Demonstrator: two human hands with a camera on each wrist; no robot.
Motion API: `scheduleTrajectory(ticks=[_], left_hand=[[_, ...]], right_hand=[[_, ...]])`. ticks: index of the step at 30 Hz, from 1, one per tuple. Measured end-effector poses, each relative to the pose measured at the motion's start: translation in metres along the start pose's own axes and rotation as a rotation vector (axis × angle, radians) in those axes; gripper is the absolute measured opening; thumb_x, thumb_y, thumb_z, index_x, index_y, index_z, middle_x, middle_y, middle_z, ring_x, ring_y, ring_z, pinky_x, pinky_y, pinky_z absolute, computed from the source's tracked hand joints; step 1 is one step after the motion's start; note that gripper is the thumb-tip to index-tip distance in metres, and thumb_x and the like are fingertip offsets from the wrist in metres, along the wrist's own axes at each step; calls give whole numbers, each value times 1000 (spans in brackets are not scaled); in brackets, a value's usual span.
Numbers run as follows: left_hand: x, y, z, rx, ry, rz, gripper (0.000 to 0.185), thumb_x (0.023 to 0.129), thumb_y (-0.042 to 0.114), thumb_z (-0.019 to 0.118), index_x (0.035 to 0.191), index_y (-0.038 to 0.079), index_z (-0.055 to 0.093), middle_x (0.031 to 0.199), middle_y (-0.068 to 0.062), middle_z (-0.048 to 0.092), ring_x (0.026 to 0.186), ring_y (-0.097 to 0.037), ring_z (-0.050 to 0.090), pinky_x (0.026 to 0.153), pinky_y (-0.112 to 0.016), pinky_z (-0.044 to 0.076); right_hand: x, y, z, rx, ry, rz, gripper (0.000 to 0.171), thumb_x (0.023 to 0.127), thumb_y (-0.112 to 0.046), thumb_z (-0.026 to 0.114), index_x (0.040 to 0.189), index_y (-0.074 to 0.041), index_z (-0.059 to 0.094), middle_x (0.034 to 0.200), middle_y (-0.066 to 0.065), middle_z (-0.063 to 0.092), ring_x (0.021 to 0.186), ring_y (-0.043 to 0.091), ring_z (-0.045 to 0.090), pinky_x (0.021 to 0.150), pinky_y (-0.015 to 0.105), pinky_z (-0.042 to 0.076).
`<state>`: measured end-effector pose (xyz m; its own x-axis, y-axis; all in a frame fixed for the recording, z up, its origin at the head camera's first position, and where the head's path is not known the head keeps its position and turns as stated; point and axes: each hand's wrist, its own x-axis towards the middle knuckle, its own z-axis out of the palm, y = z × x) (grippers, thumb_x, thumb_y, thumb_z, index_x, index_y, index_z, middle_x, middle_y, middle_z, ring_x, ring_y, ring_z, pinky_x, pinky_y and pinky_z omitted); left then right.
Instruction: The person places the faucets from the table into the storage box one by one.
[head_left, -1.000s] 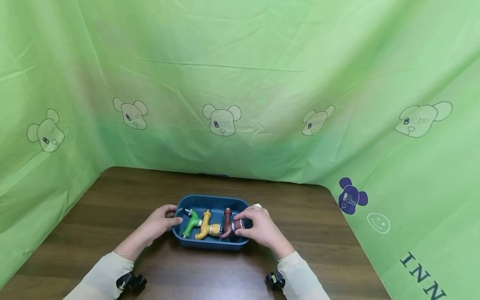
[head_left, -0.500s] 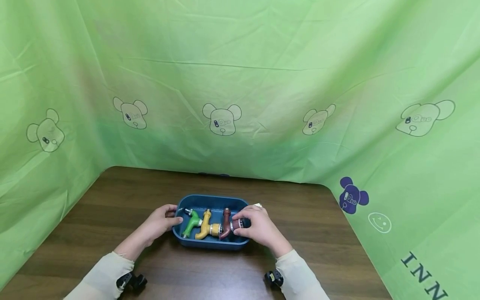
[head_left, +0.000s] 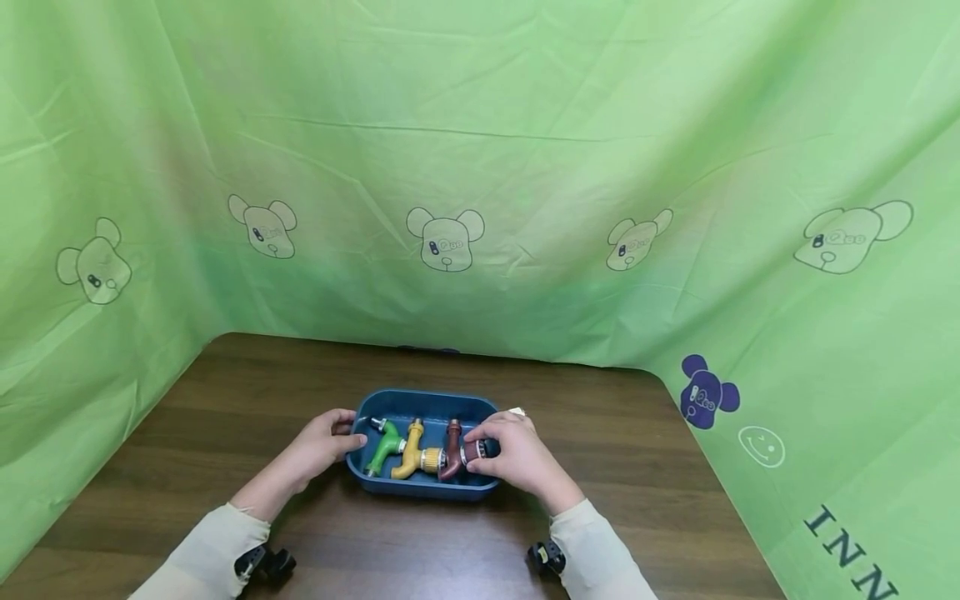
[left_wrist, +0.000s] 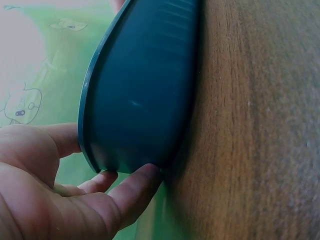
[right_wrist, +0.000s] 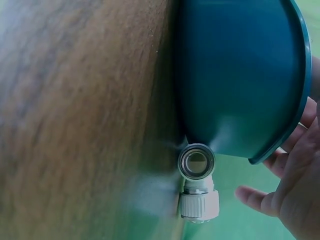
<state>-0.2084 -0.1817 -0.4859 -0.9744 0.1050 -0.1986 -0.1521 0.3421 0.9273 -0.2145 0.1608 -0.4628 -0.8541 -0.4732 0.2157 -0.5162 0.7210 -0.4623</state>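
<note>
A blue oval tray (head_left: 420, 487) sits on the dark wooden table (head_left: 225, 400). In it lie a green tap fitting (head_left: 384, 447), a yellow one (head_left: 411, 450) and a brown one (head_left: 452, 446), side by side. My left hand (head_left: 333, 437) holds the tray's left end, thumb over the rim. In the left wrist view its fingers (left_wrist: 132, 192) press the tray's outer wall (left_wrist: 145, 90). My right hand (head_left: 487, 448) grips the collared end of the brown fitting, inside the tray's right end. The right wrist view shows the tray (right_wrist: 240, 75) from outside, with my right hand (right_wrist: 295, 200) reaching over its rim.
A white fitting (right_wrist: 197, 185) lies on the table just behind the tray's right end, partly hidden by my right hand in the head view (head_left: 515, 411). Green printed cloth (head_left: 480, 167) walls the table at the back and both sides.
My right hand has shifted slightly left with the brown fitting, settling it closer to the yellow one. The left hand and the tray have stayed put.
</note>
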Motion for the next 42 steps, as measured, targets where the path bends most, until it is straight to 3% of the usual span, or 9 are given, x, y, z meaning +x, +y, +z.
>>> scheduleTrajectory(ticks=[19, 30, 42], left_hand=[[0, -2, 1, -3, 5, 12, 56, 97, 17, 70, 144, -5, 47, 134, -23, 58, 114, -28, 61, 91, -43, 58], [0, 0, 1, 5, 8, 13, 56, 97, 18, 72, 143, -4, 49, 133, -22, 59, 114, -28, 61, 91, -44, 59], [1, -3, 1, 8, 14, 20, 57, 96, 18, 72, 142, -5, 49, 133, -22, 59, 114, -28, 60, 90, -43, 58]], right_hand=[[1, 3, 2, -35, -28, -4, 30, 77, -32, 90, 104, -23, 80, 105, -5, 73, 116, 21, 57, 114, 61, 25], [3, 3, 3, -41, -45, -12, 30, 77, -33, 89, 104, -23, 80, 104, -6, 72, 115, 20, 57, 106, 58, 31], [4, 4, 3, -54, -74, -6, 28, 77, -34, 90, 102, -26, 80, 104, -9, 71, 117, 19, 56, 108, 61, 30]])
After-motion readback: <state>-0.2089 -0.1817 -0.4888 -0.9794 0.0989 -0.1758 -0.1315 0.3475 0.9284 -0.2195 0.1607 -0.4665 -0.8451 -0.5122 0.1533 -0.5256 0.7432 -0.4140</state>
